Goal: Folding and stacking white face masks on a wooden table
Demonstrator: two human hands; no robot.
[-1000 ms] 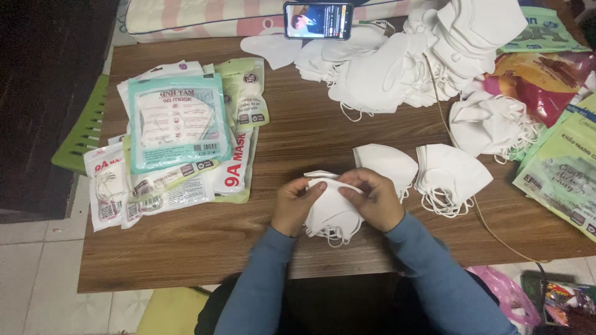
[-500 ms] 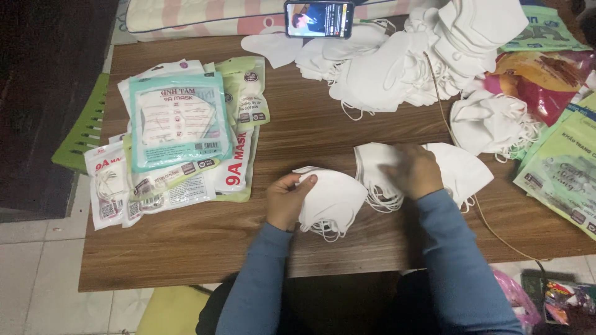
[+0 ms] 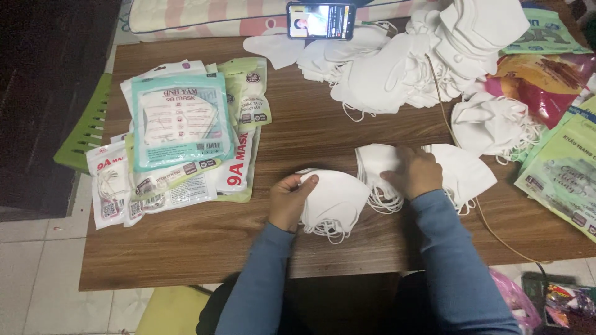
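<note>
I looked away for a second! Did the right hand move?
Yes. The right hand went right, from the white folded mask stack by the left hand to the next stack.

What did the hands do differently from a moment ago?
A second ago both hands held one small stack of white masks together. Since then the right hand let go and moved right onto the next stack of masks. The left hand still holds the first stack, now lying flat. The packaged masks, phone and big mask pile stayed put.
</note>
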